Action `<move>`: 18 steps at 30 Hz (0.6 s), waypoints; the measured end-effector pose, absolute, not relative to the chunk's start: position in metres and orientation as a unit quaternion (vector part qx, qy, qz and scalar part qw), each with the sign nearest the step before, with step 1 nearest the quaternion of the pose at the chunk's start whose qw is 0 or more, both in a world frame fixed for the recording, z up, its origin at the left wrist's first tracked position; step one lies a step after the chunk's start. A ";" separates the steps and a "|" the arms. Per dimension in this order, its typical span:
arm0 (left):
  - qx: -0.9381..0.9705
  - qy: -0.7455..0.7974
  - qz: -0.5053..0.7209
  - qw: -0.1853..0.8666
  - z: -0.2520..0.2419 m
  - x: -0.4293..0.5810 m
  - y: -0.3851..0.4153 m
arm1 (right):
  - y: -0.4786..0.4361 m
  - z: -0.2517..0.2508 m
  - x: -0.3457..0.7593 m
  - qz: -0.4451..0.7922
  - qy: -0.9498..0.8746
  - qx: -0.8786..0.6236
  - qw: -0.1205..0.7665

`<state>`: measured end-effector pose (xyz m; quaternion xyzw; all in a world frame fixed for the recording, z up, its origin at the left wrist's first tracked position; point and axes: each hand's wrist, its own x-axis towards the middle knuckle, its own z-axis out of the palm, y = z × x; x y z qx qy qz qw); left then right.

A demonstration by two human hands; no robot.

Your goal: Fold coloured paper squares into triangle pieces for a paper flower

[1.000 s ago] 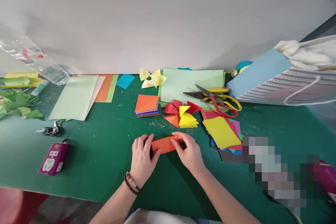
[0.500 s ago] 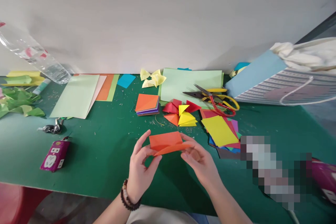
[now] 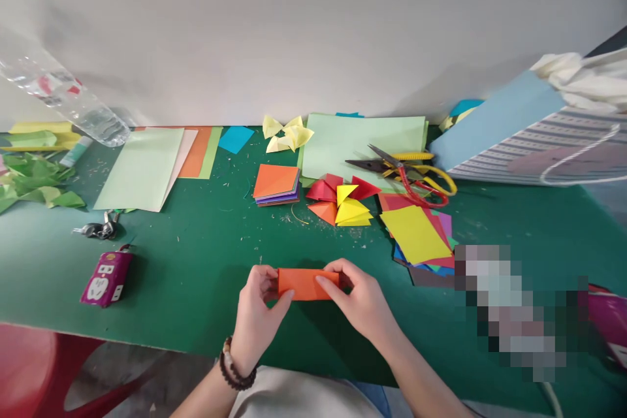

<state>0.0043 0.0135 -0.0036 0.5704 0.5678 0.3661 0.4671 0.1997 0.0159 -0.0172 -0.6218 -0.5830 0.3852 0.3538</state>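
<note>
A folded orange paper forms a flat rectangle just above the green table, near its front edge. My left hand pinches its left end between thumb and fingers; a bead bracelet circles that wrist. My right hand pinches the right end, thumb lying across the paper's front. Both hands are closed on the paper.
Behind the hands lie a stack of coloured squares, folded red and yellow triangles, a yellow square on loose sheets, scissors and pale green sheets. A striped bag stands at the right; keys, a purple packet and a bottle at the left.
The orange paper, flat at first, was lifted and half opened into two flaps; now it is folded flat again into a narrow rectangle, held lower and closer to the table.
</note>
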 end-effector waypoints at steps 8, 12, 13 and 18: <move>0.826 0.494 0.239 0.130 -0.025 0.000 -0.024 | 0.005 -0.040 0.191 0.173 -0.705 -0.628 0.280; 0.855 0.461 0.191 0.138 -0.025 0.005 -0.026 | 0.005 -0.039 0.191 0.166 -0.709 -0.628 0.276; 0.858 0.459 0.185 0.138 -0.024 0.005 -0.026 | 0.005 -0.038 0.192 0.164 -0.707 -0.629 0.278; 0.868 0.447 0.156 0.149 -0.025 0.005 -0.023 | -0.002 -0.032 0.192 0.102 -0.706 -0.646 0.271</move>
